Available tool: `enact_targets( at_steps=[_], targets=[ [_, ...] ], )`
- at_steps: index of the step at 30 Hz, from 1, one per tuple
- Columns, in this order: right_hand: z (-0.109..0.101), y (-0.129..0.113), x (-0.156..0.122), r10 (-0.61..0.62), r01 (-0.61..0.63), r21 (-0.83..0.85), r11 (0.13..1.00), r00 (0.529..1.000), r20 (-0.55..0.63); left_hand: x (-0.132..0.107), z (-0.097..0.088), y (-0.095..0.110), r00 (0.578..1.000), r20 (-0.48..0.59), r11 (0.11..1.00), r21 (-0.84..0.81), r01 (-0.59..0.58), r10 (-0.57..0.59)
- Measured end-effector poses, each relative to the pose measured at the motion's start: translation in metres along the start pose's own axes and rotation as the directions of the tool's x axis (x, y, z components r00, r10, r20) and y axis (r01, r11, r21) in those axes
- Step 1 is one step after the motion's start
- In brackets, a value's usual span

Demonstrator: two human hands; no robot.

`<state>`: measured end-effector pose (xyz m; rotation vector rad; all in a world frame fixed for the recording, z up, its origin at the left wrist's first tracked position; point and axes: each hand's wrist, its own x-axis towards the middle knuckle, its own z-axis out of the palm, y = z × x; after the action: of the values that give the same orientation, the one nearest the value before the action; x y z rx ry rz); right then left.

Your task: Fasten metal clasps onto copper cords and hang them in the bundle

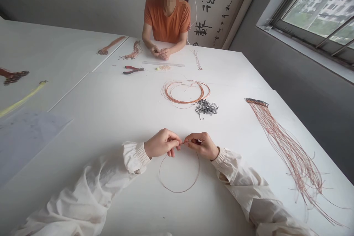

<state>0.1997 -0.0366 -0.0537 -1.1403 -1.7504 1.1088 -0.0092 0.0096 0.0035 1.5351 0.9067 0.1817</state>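
Observation:
My left hand [163, 143] and my right hand [203, 145] meet at the middle of the table, their fingertips almost touching. Both pinch a thin reddish fishing line [179, 192], which hangs below them in a round loop over the white tabletop. A tiny dark glint shows by my left fingers; it may be a fish hook, but the fingers hide most of it. Just beyond my hands lies a pile of dark fish hooks [207, 107]. Touching that pile is a coil of orange-red line [184, 101].
At the right lies a bundle of lines with hooks [287, 147]. Across the table sits a person in an orange shirt [167, 18], hands together. Before them are red-handled pliers [133, 69] and a clear ruler [163, 64]. More line bundles [110, 46] and a plastic sheet [27, 143] lie left.

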Motion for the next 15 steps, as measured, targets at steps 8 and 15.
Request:
enact_targets(
  at_steps=[8, 15],
  targets=[
    [-0.001, -0.002, 0.000, -0.004, 0.004, -0.003, 1.000, 1.000, 0.019, -0.001, 0.003, 0.006, 0.997, -0.042, 0.993, -0.095, 0.063, -0.068],
    [0.001, -0.003, 0.000, 0.011, -0.011, -0.010, 1.000, 1.000, 0.013, -0.001, 0.005, -0.004, 0.996, -0.060, 0.994, 0.096, -0.060, 0.066]
  ],
)
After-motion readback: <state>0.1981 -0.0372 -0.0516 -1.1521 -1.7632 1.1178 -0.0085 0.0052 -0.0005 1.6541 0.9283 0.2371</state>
